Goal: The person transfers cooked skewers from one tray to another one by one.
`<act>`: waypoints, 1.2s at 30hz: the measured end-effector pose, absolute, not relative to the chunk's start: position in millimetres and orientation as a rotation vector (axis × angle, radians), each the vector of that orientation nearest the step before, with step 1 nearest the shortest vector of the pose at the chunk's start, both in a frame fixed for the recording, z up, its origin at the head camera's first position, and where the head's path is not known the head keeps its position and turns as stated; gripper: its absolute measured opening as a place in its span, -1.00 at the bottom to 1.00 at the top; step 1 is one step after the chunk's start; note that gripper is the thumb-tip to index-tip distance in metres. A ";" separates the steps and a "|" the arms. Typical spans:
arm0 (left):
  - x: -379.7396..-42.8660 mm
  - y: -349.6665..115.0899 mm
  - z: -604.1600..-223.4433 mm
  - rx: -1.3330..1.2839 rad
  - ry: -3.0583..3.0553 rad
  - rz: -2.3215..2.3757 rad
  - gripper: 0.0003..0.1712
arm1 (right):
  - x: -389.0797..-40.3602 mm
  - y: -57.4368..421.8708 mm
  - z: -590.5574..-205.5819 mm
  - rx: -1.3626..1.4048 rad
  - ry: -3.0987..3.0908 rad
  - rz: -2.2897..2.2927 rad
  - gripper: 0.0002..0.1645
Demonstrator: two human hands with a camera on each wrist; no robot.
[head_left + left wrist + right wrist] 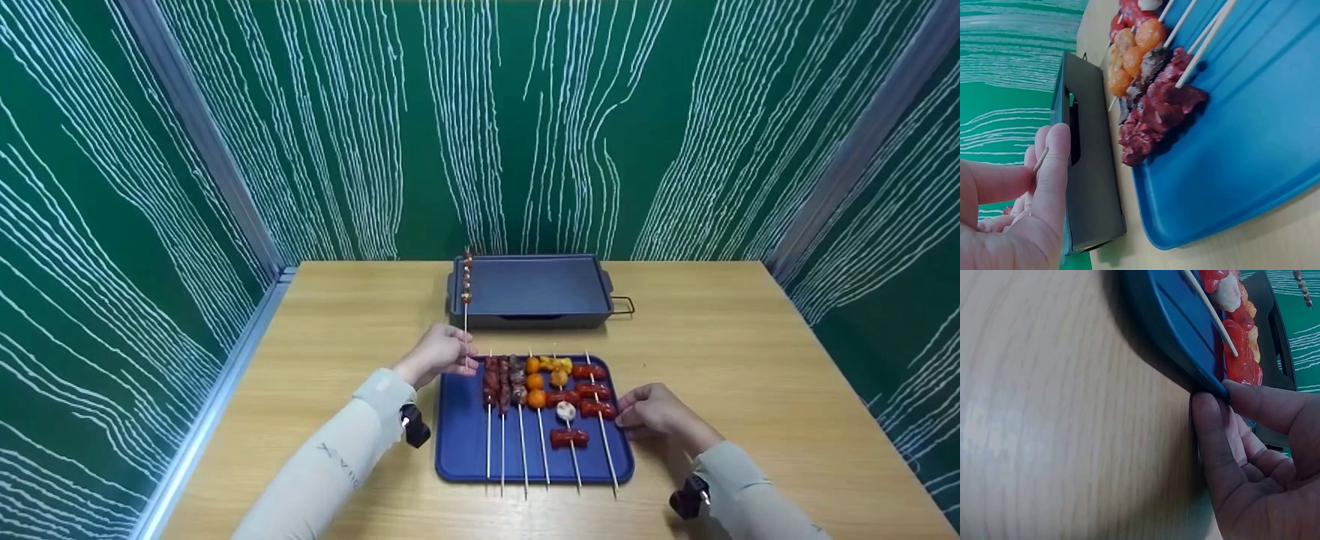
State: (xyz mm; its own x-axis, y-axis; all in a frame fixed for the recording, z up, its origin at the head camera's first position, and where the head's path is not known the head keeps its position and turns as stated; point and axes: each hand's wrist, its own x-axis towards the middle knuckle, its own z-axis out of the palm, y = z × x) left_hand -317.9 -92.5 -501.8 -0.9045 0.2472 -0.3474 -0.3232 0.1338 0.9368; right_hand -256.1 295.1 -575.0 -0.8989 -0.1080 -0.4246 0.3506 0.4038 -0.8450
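Observation:
My left hand [442, 351] pinches the bare stick end of a skewer [466, 277] between thumb and fingers. The skewer's small brown pieces are over the left side of a dark grill [532, 285]; whether they touch it I cannot tell. In the left wrist view the stick's tip shows between thumb and forefinger. My right hand [656, 412] pinches the right rim of a blue tray [457, 450]; the right wrist view shows its thumb [1264, 402] on the rim. On the tray lie several skewers: dark red meat [491, 379], orange balls [535, 381] and red sausage pieces [592, 391].
The grill stands at the back of the wooden table [337, 322], with a wire handle [622, 305] on its right. Green walls [525, 150] with white lines enclose the table. Stick ends stick out past the tray's front edge.

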 end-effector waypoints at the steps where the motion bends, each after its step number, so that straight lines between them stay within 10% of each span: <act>1: -316.4 -93.3 -502.2 -0.078 1.996 1.821 -0.75 | -256.3 295.2 -575.3 0.206 2.255 -1.498 -0.80; 36: -237.8 -101.6 -533.8 -0.070 1.926 1.825 -0.63 | -256.7 294.4 -573.2 0.226 2.268 -1.477 -0.77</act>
State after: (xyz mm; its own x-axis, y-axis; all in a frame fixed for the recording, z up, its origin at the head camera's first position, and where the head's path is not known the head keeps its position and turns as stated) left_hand -237.8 -101.6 -533.8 -0.8821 0.2860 -0.3743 -0.3584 0.1082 0.9273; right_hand -256.7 294.4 -573.2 -0.8975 -0.0920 -0.4312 0.3572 0.4218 -0.8334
